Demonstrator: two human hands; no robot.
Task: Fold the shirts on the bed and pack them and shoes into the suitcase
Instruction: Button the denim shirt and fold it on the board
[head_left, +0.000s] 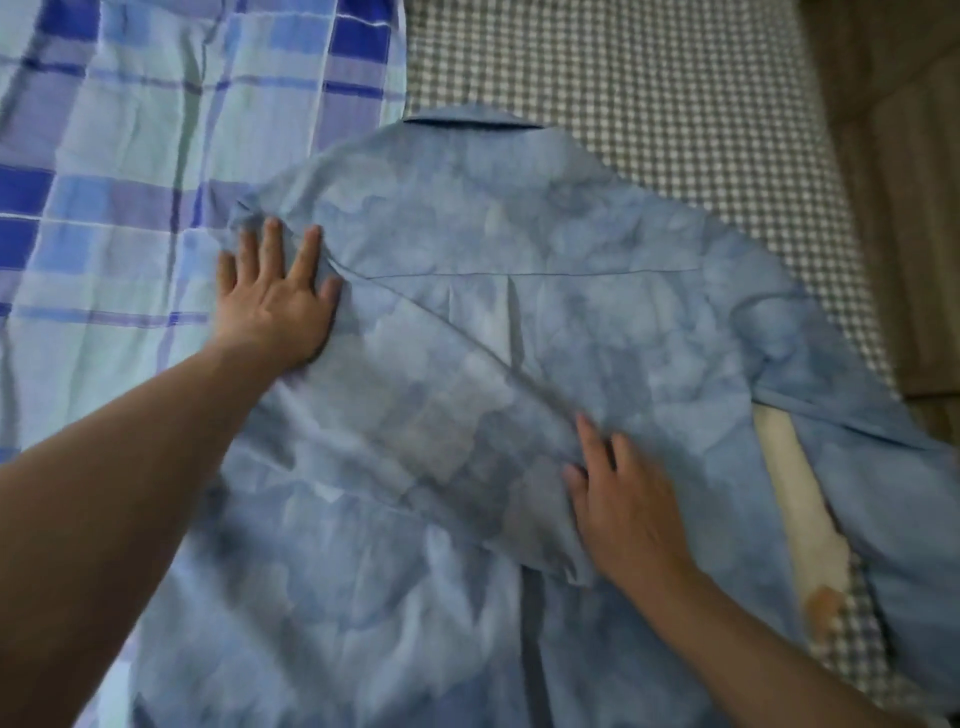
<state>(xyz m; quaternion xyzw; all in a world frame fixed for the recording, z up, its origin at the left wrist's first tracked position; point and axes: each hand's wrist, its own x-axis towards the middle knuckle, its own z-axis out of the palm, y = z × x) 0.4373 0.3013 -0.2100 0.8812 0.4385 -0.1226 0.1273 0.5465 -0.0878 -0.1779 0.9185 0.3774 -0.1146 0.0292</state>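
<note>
Your left hand (270, 306) presses flat | your right hand (623, 499) flat too, neither grips | mottled light-blue cotton shirt (493, 338) face-down on bed, sleeve folded across | risk: smoothing drags fold askew.

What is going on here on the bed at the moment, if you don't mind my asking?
A person is folding a mottled blue shirt spread back-up on the bed. The left hand presses flat on the shirt's left shoulder, where a sleeve is folded across the back, and the right hand lies flat on that folded sleeve. A blue plaid sheet and a grey checked cover lie underneath. No suitcase or shoes are in view.
</note>
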